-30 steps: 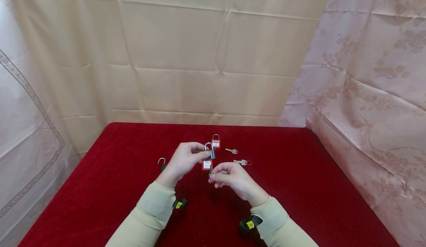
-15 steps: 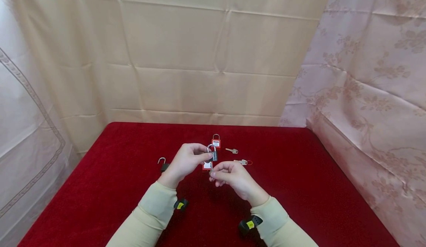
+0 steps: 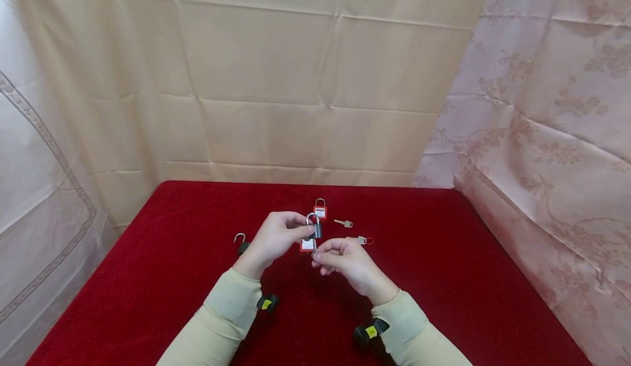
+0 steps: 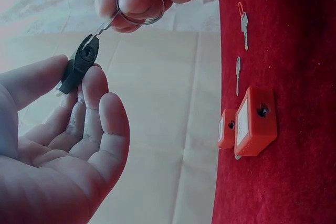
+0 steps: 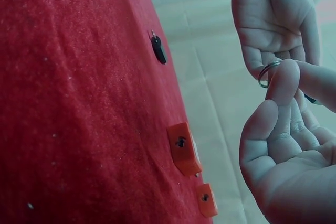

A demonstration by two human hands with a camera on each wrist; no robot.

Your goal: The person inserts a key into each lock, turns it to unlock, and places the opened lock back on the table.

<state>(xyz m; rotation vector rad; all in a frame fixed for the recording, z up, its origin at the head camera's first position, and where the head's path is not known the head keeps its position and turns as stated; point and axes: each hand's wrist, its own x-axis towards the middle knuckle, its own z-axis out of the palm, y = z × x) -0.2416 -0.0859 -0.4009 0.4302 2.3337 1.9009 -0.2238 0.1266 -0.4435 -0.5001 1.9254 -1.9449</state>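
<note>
My left hand [image 3: 276,240] pinches a small black padlock [image 4: 79,66] between thumb and fingers, its silver shackle [image 3: 313,216] pointing up in the head view. In the left wrist view the keyhole faces the other hand. A key [image 4: 103,28] on a metal split ring [image 4: 160,13] is pinched between thumb and forefinger of my right hand [image 3: 347,264]. The key's tip is right at the keyhole. Below the held padlock, in the head view, a red padlock [image 3: 307,245] lies on the table, partly covered by the hands.
Another red padlock [image 3: 320,211] lies farther back on the red cloth [image 3: 468,278]. To its right are a loose key [image 3: 343,223] and a key with a red ring [image 3: 361,240]. A black padlock [image 3: 244,247] with its shackle raised lies left of my left hand.
My left hand has shifted slightly right and down with the black padlock, then nearly stopped. My right hand has brought the key slightly up and right, closer under the padlock.
</note>
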